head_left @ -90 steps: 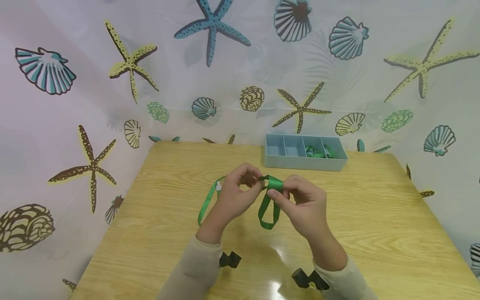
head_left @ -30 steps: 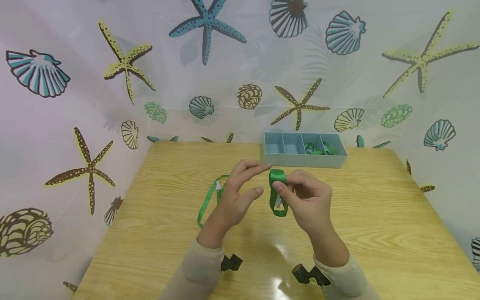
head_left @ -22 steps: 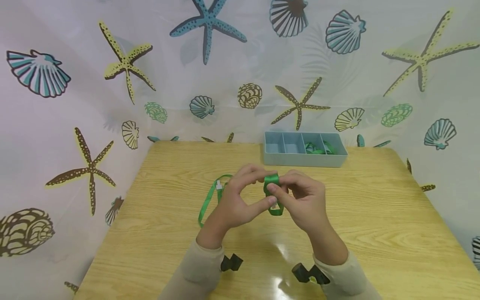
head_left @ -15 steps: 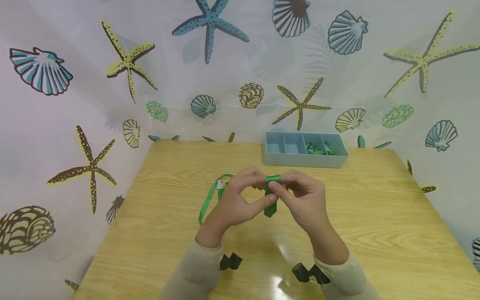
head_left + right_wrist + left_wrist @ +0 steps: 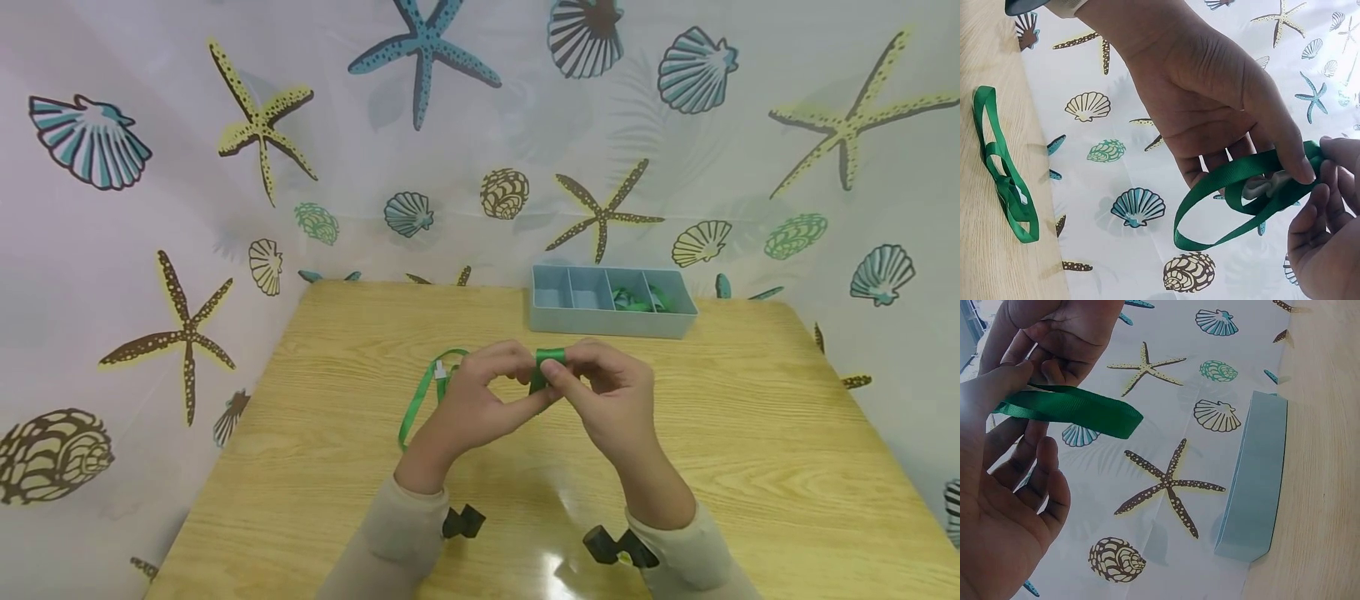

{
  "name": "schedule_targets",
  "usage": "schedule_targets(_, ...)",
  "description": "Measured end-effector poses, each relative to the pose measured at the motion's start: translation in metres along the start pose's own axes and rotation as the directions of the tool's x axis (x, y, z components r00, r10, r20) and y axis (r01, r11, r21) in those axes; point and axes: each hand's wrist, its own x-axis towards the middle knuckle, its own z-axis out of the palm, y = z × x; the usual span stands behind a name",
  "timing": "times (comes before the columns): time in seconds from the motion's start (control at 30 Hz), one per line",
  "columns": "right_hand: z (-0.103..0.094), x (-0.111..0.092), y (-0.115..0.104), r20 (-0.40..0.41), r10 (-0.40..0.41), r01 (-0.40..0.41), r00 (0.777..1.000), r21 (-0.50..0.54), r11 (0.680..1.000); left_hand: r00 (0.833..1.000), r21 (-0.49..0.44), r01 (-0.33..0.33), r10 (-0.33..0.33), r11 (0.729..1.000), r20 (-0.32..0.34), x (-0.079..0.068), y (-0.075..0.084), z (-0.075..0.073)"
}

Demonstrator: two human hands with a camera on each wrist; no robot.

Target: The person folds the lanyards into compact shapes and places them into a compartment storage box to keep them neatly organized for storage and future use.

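A green ribbon lanyard point(image 5: 551, 356) is held above the table, folded into loops between both hands. The right hand point(image 5: 611, 404) pinches it between thumb and index finger. In the right wrist view, the held lanyard point(image 5: 1254, 165) forms a wide loop with a greyish-white piece inside it. The left hand point(image 5: 483, 400) pinches the folded end, its fingertips close to the right hand's. In the left wrist view, a flat stretch of the lanyard point(image 5: 1085, 411) sticks out past the fingers.
Another green lanyard lies on the table left of the hands, with a white clip point(image 5: 440, 370). A pale blue box point(image 5: 611, 323) with several compartments stands at the back; the two right compartments contain green ribbon. A shell-printed curtain surrounds the wooden table point(image 5: 750, 433).
The left hand let go and spread its fingers about a second ago, then came back and took hold of the lanyard's fold. The hanging loop below the hands has turned out of the head view.
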Motion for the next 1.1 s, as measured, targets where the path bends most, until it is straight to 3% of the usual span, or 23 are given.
schedule_targets(0.23,0.0000,-0.0001,0.0015,-0.036,-0.033,0.033,0.999,0.010,0.999,1.000,0.018,0.015,-0.016,1.000,0.026,-0.0006,-0.0036,0.0014)
schedule_targets(0.6,0.0006,0.0000,0.0036,-0.024,-0.079,0.080,0.997,0.051,0.996,0.999,-0.016,0.014,-0.013,1.000,0.038,-0.0030,-0.0056,0.0017)
schedule_targets(1.1,0.0006,-0.0016,0.0045,0.047,-0.056,0.052,0.997,0.068,0.996,0.997,0.006,0.025,-0.025,1.000,-0.075,-0.0009,-0.0105,-0.0062)
